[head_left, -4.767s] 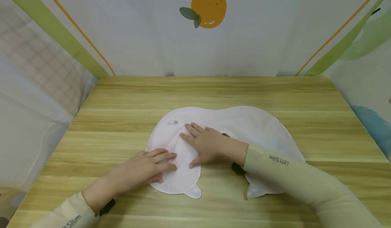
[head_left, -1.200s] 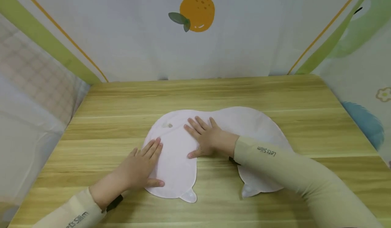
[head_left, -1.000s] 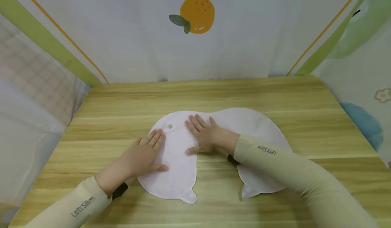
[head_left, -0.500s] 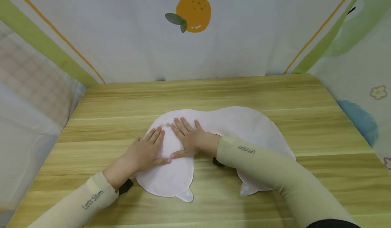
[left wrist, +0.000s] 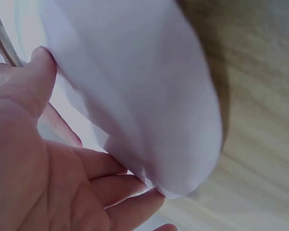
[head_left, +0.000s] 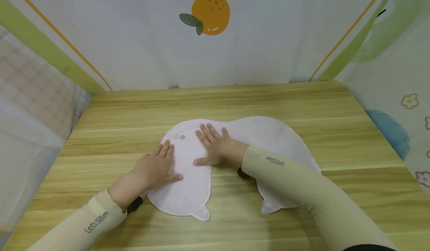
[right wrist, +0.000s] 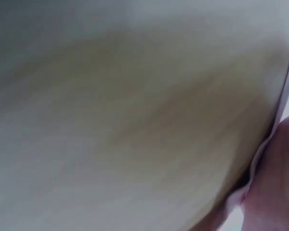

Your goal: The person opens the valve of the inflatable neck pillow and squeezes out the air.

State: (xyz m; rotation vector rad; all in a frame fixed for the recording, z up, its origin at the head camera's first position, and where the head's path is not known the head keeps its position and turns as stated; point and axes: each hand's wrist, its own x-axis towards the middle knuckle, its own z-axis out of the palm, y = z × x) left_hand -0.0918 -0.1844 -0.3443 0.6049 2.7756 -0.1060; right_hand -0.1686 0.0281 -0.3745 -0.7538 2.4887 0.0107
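Note:
A flat, pale pink U-shaped inflatable neck pillow [head_left: 189, 191] lies on the table in the head view, its two ends towards me. A small clear valve [head_left: 181, 137] shows at its upper left. My left hand [head_left: 152, 170] rests on the outer edge of the left arm, fingers straight and thumb spread; in the left wrist view its fingertips touch the sheet. With fingers spread, my right hand [head_left: 216, 146] lies on the inner side of that arm near the top. The right wrist view catches only part of this hand [right wrist: 279, 178] beside the pillow's edge.
The wood-grain table [head_left: 134, 112] extends around the pillow. Behind it hangs a white cloth with a printed orange [head_left: 210, 14]. My right sleeve [head_left: 295, 176] crosses the pillow's right arm and covers part of it. Dark wrist cameras sit under both wrists.
My left hand has slid up the pillow's left edge and its fingers have straightened. The diagonal crease has flattened. My right hand moved left towards the valve, then back right.

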